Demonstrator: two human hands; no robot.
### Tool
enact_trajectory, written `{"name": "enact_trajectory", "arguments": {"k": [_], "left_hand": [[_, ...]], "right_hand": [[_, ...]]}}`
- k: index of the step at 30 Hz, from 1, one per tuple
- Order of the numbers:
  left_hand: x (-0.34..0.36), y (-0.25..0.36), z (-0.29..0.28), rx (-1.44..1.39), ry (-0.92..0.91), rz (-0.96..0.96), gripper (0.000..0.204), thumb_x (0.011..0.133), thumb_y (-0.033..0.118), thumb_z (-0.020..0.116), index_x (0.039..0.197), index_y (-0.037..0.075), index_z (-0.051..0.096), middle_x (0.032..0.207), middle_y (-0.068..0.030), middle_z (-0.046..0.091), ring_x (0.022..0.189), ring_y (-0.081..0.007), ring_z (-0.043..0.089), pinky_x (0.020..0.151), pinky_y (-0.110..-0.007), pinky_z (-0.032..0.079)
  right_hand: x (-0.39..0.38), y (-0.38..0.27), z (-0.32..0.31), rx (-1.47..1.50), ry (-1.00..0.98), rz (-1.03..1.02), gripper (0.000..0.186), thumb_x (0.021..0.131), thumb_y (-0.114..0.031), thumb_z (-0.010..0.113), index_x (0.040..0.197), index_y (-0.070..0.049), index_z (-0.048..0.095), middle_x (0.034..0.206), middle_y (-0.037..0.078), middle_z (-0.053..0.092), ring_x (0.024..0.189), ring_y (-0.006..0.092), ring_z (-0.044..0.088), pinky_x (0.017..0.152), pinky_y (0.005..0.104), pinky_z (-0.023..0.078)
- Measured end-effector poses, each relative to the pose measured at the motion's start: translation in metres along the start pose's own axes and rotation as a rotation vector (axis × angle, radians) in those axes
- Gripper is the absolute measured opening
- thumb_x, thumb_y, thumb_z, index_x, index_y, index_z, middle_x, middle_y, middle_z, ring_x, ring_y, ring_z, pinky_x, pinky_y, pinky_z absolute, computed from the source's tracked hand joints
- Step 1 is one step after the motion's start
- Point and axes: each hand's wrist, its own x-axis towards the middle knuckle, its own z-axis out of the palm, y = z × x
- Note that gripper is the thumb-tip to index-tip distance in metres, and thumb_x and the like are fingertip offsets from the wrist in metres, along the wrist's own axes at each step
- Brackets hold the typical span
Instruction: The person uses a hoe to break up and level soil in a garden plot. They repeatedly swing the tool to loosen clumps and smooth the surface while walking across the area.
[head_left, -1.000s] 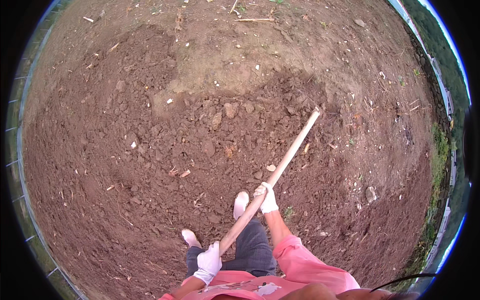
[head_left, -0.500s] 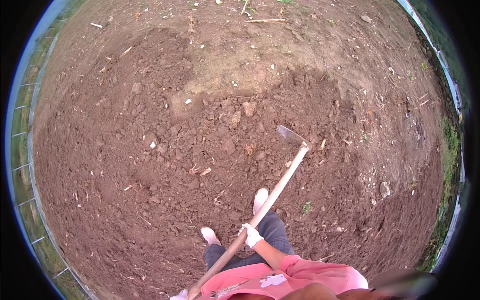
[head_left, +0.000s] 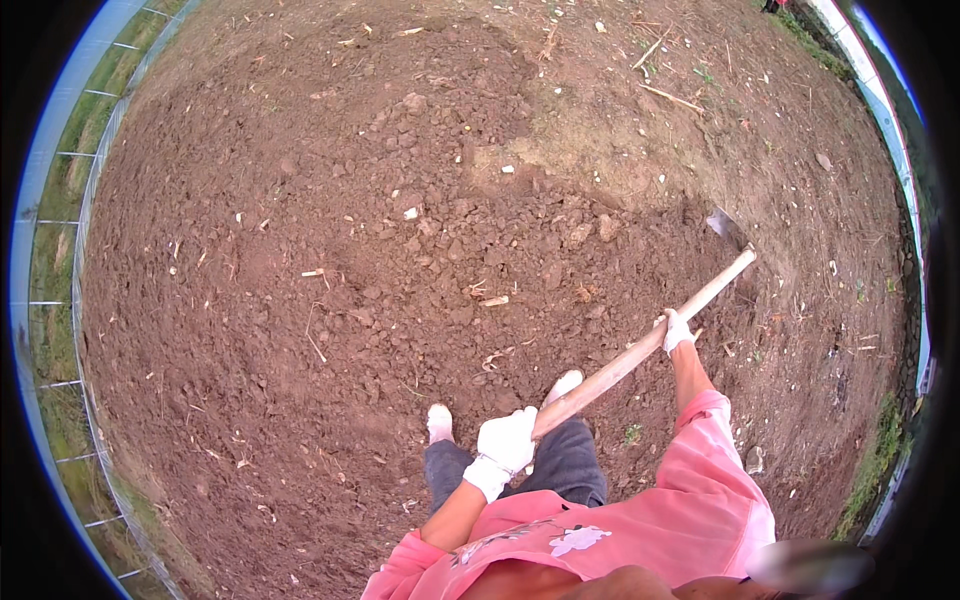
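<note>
A hoe with a long pale wooden handle (head_left: 610, 372) slants from my middle out to the upper right. My left hand (head_left: 507, 440), in a white glove, is wrapped round the handle's near end. Farther along it, my right hand (head_left: 677, 328), gloved in white too, grips the wood. At the far end, the metal hoe blade (head_left: 724, 226) is beside the edge where loose clods meet smoother ground; whether it touches the soil I cannot tell. Loose, broken brown soil (head_left: 400, 290) spreads in front of me and to the left.
My two pale shoes (head_left: 563, 385) stand on the soil below the handle. A smoother, unbroken patch (head_left: 590, 140) lies ahead. Dry stalks (head_left: 672, 98) and small pale stones are scattered about. A wire fence (head_left: 88, 300) runs along the left edge, and green plants (head_left: 872, 470) grow at the right.
The hoe has swung out to the right and farther from me. Both hands moved up and forward with it; the left now shows fully. The view has shifted too.
</note>
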Motion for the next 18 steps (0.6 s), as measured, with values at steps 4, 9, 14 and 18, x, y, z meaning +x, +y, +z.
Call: {"name": "enact_trajectory", "arguments": {"k": [4,9,14,18], "left_hand": [[-0.081,-0.028,-0.064,0.022,-0.138,-0.299,0.016,0.069,0.016,0.057,0.082,0.008,0.052,0.064,-0.0138,0.058,0.058,-0.0318,0.059,0.053,-0.041,0.045],[-0.231,-0.037,-0.166,0.318,-0.279,-0.684,0.040,0.069,0.024,0.063,0.106,0.015,0.053,0.067,-0.0152,0.060,0.066,-0.0299,0.061,0.060,-0.041,0.047],[-0.249,0.002,-0.301,0.306,0.043,-0.713,0.036,0.069,0.029,0.065,0.099,0.010,0.056,0.064,-0.0137,0.059,0.062,-0.0260,0.061,0.057,-0.035,0.047],[-0.169,0.001,-0.319,0.087,0.632,-0.507,0.018,0.080,0.016,0.057,0.093,0.003,0.057,0.059,-0.0065,0.057,0.054,-0.0126,0.056,0.054,-0.025,0.045]], "right_hand": [[-0.061,0.129,0.083,-0.038,-0.156,0.242,0.012,0.079,-0.012,0.053,0.075,-0.004,0.046,0.057,0.006,0.047,0.049,0.0202,0.049,0.048,0.0319,0.045],[-0.285,0.282,0.205,0.194,-0.478,0.596,0.012,0.079,-0.011,0.054,0.072,-0.005,0.047,0.057,0.006,0.048,0.051,0.0210,0.050,0.049,0.0340,0.046],[-0.374,0.245,0.228,0.000,-0.985,0.803,0.026,0.080,-0.024,0.061,0.092,-0.002,0.051,0.086,0.011,0.057,0.081,0.0225,0.057,0.072,0.0346,0.049],[-0.318,0.175,0.174,-0.460,-1.167,0.247,0.019,0.083,-0.024,0.055,0.088,-0.005,0.053,0.075,0.009,0.060,0.059,0.0184,0.059,0.052,0.0291,0.050]]}}
